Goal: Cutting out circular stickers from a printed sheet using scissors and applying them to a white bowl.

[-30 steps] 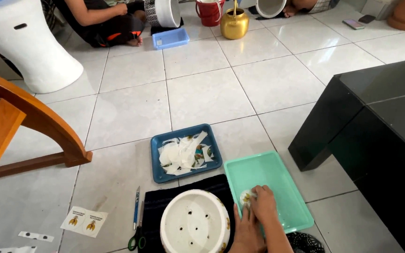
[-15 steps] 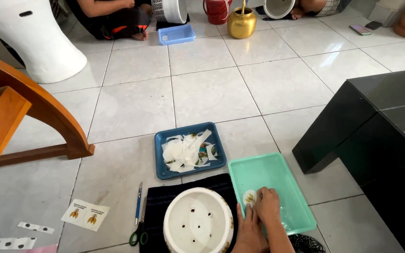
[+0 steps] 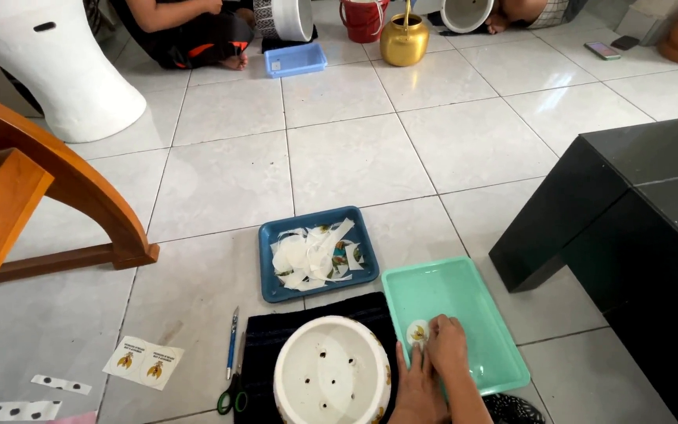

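Your right hand point(image 3: 450, 351) is flat, gripping nothing, fingertips on the small round decal point(image 3: 417, 333) at the near-left corner of the green tray point(image 3: 472, 302). Left hand point(image 3: 412, 386) rests open between tray and white pot point(image 3: 331, 377). Looks like the soak/pickup step; lifting the decal calls for a light edge pinch.

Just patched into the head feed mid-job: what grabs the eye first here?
The hands press a small round sticker in the shallow mint-green plastic tray on the tiled floor. Left of them an upturned white ceramic pot with drain holes sits on a dark cloth. Behind it lies a blue rectangular tray of white paper scraps.
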